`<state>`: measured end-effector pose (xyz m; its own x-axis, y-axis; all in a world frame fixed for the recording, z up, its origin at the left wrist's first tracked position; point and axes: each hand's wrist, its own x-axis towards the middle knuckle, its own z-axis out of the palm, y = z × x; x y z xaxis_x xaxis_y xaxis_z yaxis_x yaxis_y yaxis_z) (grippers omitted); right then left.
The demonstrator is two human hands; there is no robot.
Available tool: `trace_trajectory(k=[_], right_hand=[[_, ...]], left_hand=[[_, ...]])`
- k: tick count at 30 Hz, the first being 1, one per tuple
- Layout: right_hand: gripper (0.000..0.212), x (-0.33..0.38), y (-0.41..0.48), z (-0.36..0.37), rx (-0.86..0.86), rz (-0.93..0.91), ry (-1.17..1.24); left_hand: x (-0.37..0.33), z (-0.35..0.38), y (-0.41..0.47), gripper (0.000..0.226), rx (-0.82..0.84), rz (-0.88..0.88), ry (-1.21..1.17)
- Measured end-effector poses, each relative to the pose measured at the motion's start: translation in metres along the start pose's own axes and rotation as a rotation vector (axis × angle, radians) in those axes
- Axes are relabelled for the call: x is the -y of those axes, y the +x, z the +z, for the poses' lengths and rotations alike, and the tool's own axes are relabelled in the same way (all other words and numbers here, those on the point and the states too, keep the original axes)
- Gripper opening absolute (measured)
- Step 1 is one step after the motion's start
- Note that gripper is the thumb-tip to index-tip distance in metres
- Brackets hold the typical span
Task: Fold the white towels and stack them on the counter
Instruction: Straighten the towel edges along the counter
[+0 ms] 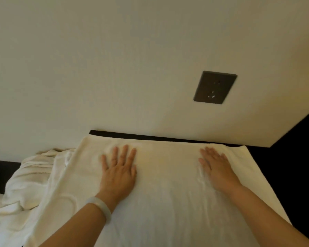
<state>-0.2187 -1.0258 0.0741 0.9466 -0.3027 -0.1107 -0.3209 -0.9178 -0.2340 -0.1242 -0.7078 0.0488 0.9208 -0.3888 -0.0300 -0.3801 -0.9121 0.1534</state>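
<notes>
A white towel (168, 184) lies spread flat on the dark counter (284, 166), its far edge close to the wall. My left hand (119, 170) presses flat on the towel's left part, fingers straight and spread, with a pale bangle on the wrist. My right hand (217, 168) lies flat on the towel's right part, fingers straight and pointing toward the wall. A heap of crumpled white towels (30, 180) sits to the left, touching the flat towel's left edge.
A cream wall (132, 68) rises directly behind the counter, with a dark socket plate (214, 87) on it at the right. Bare dark counter shows right of the towel and at the far left (2, 173).
</notes>
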Motion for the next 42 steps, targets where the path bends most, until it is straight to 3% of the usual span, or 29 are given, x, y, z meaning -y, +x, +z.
trace_trajectory(k=[2,5,10,13,16,19,24,28,37,42], right_hand=[[0.087,0.0,-0.006,0.0,-0.068,-0.048,0.041],[0.056,-0.029,-0.003,-0.003,-0.06,0.052,-0.029],[0.064,-0.115,0.006,-0.013,0.001,0.309,-0.085],[0.066,-0.115,0.011,-0.023,-0.013,0.386,-0.069],[0.068,-0.065,-0.004,-0.013,-0.104,0.26,-0.135],[0.081,-0.024,-0.035,0.014,-0.025,0.098,-0.118],[0.065,-0.033,-0.033,0.011,0.015,0.172,-0.117],[0.062,-0.038,-0.034,0.011,0.02,0.182,-0.12],[0.07,-0.104,-0.012,-0.016,0.043,0.292,-0.143],[0.072,-0.118,-0.002,-0.015,0.025,0.29,-0.175]], left_hand=[[-0.019,-0.01,0.001,0.088,0.023,0.013,-0.013],[-0.054,-0.01,0.003,0.082,0.008,0.136,-0.056],[-0.06,0.01,0.007,0.075,0.016,0.125,0.013],[-0.061,0.007,0.005,0.076,0.025,0.121,0.012],[-0.062,0.004,0.004,0.076,0.042,0.111,0.019],[-0.06,0.004,0.006,0.076,0.063,0.124,0.024],[-0.03,0.005,-0.002,0.082,0.067,0.206,0.04],[0.002,-0.001,-0.032,0.074,0.087,0.089,0.06],[0.009,-0.003,-0.014,0.076,0.103,0.056,0.066],[0.027,-0.007,0.026,0.075,0.08,-0.059,0.108]])
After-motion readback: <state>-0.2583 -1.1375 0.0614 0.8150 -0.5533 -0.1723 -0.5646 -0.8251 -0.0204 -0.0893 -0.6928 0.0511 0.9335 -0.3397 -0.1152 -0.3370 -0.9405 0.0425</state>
